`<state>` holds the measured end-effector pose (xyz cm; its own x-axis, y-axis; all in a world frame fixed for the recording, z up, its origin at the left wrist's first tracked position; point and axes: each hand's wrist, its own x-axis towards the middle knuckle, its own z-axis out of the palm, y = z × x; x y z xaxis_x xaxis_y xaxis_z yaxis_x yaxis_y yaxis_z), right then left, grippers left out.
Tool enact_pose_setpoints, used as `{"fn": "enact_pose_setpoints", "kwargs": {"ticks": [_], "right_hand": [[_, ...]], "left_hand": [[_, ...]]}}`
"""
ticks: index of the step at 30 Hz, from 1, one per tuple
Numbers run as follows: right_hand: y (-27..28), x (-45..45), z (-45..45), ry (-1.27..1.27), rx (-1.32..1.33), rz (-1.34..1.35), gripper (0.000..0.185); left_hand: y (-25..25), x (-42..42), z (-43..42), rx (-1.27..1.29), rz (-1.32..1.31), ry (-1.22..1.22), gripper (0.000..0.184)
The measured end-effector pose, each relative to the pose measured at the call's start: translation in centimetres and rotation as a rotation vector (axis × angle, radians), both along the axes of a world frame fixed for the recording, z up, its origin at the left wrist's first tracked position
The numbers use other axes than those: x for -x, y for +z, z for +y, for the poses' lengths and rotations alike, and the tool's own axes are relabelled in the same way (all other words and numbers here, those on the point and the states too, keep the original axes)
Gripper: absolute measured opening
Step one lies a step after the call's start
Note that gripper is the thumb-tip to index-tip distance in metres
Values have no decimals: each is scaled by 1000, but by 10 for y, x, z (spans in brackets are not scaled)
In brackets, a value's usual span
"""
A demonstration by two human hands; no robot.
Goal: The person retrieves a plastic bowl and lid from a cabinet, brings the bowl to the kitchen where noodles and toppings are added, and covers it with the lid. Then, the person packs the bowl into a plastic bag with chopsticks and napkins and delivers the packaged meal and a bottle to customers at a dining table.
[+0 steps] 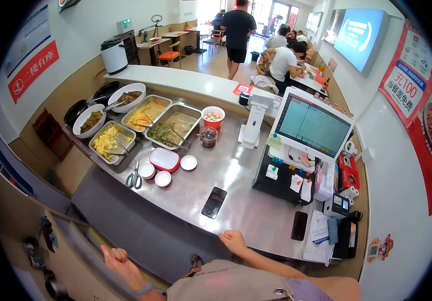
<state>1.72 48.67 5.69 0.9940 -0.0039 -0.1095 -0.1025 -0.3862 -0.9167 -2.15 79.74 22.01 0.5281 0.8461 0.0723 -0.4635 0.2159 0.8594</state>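
Note:
My left hand (pixel 119 262) hangs in the air at the lower left, in front of the counter. Its fingers are curled in and nothing shows in them. Against the front edge of the steel counter (pixel 241 198) is my right hand (pixel 232 241), closed into a fist with nothing visible inside. The thing nearest to it is a black phone (pixel 214 202) lying on the counter. Farther left are scissors (pixel 134 179), small white dishes (pixel 163 179) and a red-rimmed white box (pixel 165 159). A second dark phone (pixel 299 226) lies to the right.
Metal trays of food (pixel 147 113), white bowls (pixel 89 120), a red-and-white tub (pixel 213 116) and a dark jar (pixel 208 137) stand at the back left. A touchscreen till (pixel 310 124) and white scanner stand (pixel 254 120) occupy the right. Beyond, a person walks (pixel 238 30); others sit.

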Motion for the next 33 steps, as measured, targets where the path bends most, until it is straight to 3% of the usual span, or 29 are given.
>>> {"fn": "enact_pose_setpoints", "kwargs": {"ticks": [6, 8, 12, 23, 27, 33], "right_hand": [[12, -14, 19, 33, 173, 10, 54], [16, -17, 24, -31, 167, 170, 55], [0, -22, 26, -61, 151, 102, 52], [-43, -12, 11, -321, 291, 5, 36], [-47, -10, 7, -344, 220, 15, 31], [-58, -11, 6, -360, 112, 8, 8]], "left_hand": [[1, -10, 16, 195, 75, 9, 50], [6, -16, 18, 200, 76, 6, 49], [7, -23, 28, 185, 84, -18, 49], [12, -27, 47, 76, 64, -32, 50], [5, -22, 60, 74, 60, 15, 50], [8, -13, 65, -48, 63, 18, 48]]}}
